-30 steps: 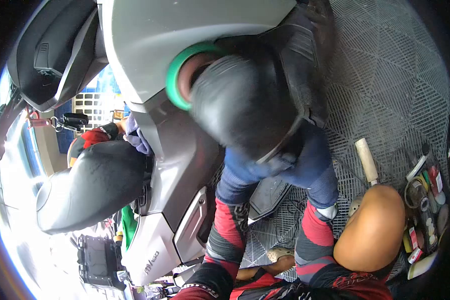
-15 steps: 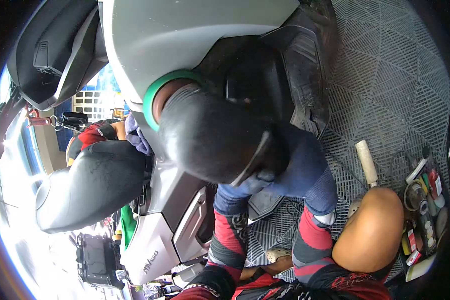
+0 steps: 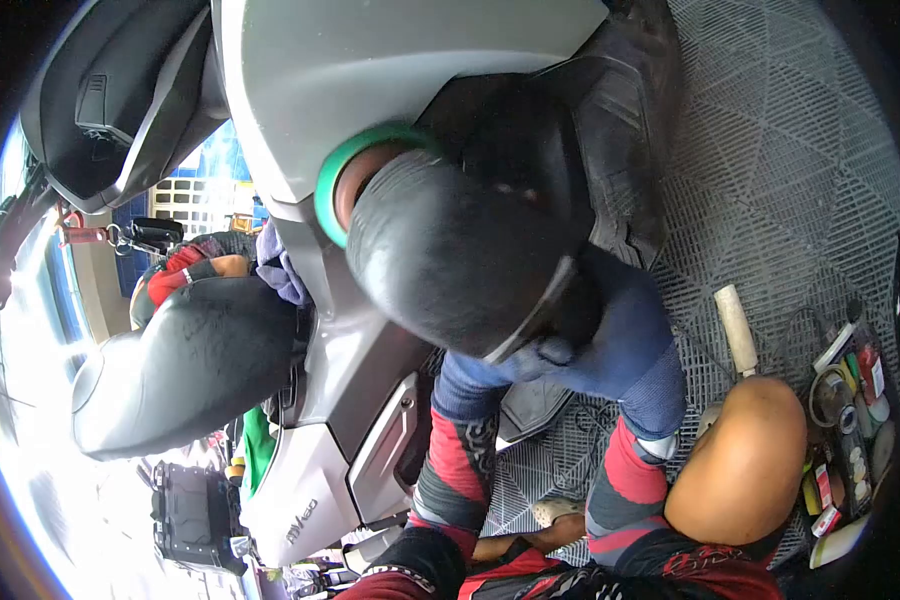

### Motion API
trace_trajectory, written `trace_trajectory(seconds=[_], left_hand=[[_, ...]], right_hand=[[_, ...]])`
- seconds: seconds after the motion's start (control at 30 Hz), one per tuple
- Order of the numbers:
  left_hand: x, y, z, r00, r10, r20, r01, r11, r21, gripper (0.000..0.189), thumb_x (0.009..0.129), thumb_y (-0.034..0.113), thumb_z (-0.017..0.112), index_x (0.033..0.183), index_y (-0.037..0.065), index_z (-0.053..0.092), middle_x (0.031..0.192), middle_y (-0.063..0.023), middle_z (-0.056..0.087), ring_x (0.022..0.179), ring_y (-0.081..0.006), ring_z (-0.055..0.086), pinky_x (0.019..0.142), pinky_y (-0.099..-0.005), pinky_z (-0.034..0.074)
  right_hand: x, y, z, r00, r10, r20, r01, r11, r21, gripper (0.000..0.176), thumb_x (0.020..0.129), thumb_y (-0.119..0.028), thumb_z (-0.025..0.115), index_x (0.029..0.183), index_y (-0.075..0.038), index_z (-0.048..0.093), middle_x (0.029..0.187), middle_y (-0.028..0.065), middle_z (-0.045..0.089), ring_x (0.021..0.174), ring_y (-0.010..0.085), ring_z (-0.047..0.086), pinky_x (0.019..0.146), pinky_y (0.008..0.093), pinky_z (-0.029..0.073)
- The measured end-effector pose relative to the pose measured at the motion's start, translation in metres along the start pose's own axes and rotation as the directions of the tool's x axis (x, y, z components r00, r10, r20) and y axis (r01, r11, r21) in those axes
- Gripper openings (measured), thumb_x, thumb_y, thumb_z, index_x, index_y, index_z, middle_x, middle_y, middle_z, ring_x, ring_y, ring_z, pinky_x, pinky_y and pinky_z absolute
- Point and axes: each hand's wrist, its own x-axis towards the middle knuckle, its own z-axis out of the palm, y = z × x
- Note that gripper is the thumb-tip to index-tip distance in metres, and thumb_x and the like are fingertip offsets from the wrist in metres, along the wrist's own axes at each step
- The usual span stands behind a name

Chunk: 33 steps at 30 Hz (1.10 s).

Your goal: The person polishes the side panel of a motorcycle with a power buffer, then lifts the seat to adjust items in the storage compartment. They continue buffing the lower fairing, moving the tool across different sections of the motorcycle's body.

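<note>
A polisher [image 3: 450,250] with a black, rounded body fills the middle of the view. Its pad, with a green edge [image 3: 332,190] and a brown layer, lies against the grey side panel [image 3: 370,70] of a scooter. Both my hands wear dark blue gloves. My right hand [image 3: 625,320] is wrapped round the rear of the polisher, its fingertips mostly hidden. Below the tool, my left hand [image 3: 480,370] grips its underside, and the polisher's body covers most of those fingers.
The scooter's black seat [image 3: 190,370] and a purple cloth [image 3: 280,265] are at left, with another person's arm [image 3: 225,268] behind. A wooden-handled brush-like tool [image 3: 735,330] and a tray of small items [image 3: 850,430] lie at right on the grey grid floor [image 3: 770,180].
The polisher and both my hands have shifted a little to the right along the panel. The view has moved slightly too. My grip looks the same.
</note>
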Motion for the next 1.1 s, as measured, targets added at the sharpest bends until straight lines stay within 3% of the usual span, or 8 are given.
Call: trace_trajectory(seconds=[0.27,0.3,0.4,0.57,0.67,0.87,0.97,1.1], left_hand=[[0.033,0.011,0.0,0.981,-0.149,0.124,0.176,0.951,-0.254,0.08,0.063,0.023,0.091,0.132,0.005,0.054,0.13,-0.0116,0.058,0.117,-0.0241,0.055,0.103,-0.0384,0.042],[0.043,0.02,0.001,0.91,-0.342,0.234,0.413,0.7,-0.583,0.075,0.064,0.021,0.09,0.129,0.004,0.055,0.126,-0.0113,0.06,0.115,-0.0232,0.056,0.102,-0.0378,0.042],[0.07,0.036,0.014,0.863,-0.427,0.269,0.428,0.337,-0.839,0.07,0.065,0.02,0.088,0.126,0.002,0.057,0.123,-0.0097,0.061,0.112,-0.0215,0.057,0.099,-0.0364,0.044],[0.023,0.031,-0.005,0.915,-0.382,0.131,0.387,0.733,-0.559,0.07,0.067,0.02,0.088,0.127,0.003,0.058,0.125,-0.0104,0.061,0.115,-0.0218,0.057,0.1,-0.0372,0.044],[-0.012,0.036,-0.012,0.828,-0.557,0.071,0.468,0.616,-0.634,0.069,0.066,0.019,0.089,0.127,0.004,0.059,0.124,-0.0103,0.062,0.116,-0.0218,0.056,0.102,-0.0369,0.042],[-0.025,0.039,-0.006,0.689,-0.724,0.019,0.359,0.318,-0.878,0.07,0.064,0.016,0.09,0.126,0.004,0.06,0.124,-0.0099,0.062,0.115,-0.02,0.057,0.101,-0.0355,0.043],[0.014,0.039,0.004,0.847,-0.52,0.11,0.393,0.473,-0.788,0.071,0.063,0.013,0.09,0.126,0.003,0.059,0.123,-0.0094,0.062,0.114,-0.0198,0.057,0.1,-0.0348,0.043],[0.032,0.052,0.001,0.819,-0.55,0.163,0.398,0.34,-0.852,0.07,0.063,0.01,0.088,0.126,0.002,0.058,0.122,-0.0095,0.062,0.114,-0.0197,0.057,0.1,-0.0353,0.043]], right_hand=[[-0.003,0.02,0.002,0.995,-0.072,-0.062,0.078,0.993,0.087,0.062,0.065,-0.041,0.085,0.113,-0.008,0.063,0.1,0.0178,0.069,0.093,0.0345,0.068,0.08,0.0405,0.055],[-0.003,0.021,-0.002,0.998,0.004,-0.055,0.001,0.995,0.098,0.06,0.066,-0.039,0.084,0.113,-0.008,0.063,0.101,0.0178,0.069,0.093,0.0337,0.068,0.081,0.0403,0.055],[-0.006,0.016,-0.007,0.994,0.099,-0.053,-0.093,0.99,0.106,0.058,0.067,-0.037,0.084,0.112,-0.008,0.063,0.103,0.0175,0.069,0.095,0.0322,0.068,0.082,0.0399,0.055],[-0.006,0.009,0.001,0.997,0.049,0.061,-0.057,0.987,0.148,0.06,0.067,-0.041,0.083,0.113,-0.008,0.063,0.103,0.0181,0.069,0.094,0.0344,0.068,0.08,0.0417,0.055],[-0.001,-0.021,0.004,0.988,0.092,0.122,-0.094,0.996,0.012,0.066,0.065,-0.054,0.081,0.11,-0.009,0.063,0.097,0.0187,0.068,0.086,0.0407,0.066,0.073,0.0475,0.055],[-0.001,-0.028,0.002,0.984,0.139,0.116,-0.138,0.99,-0.018,0.07,0.059,-0.045,0.085,0.113,-0.006,0.061,0.098,0.02,0.068,0.091,0.038,0.067,0.076,0.0434,0.055],[-0.008,-0.011,-0.006,0.981,0.18,0.068,-0.186,0.978,0.095,0.067,0.063,-0.05,0.082,0.111,-0.007,0.062,0.097,0.0202,0.069,0.089,0.039,0.067,0.075,0.045,0.056],[-0.01,-0.014,-0.006,0.964,0.266,0.029,-0.267,0.951,0.156,0.066,0.063,-0.049,0.083,0.112,-0.009,0.062,0.098,0.0194,0.069,0.09,0.0382,0.067,0.077,0.0429,0.056]])
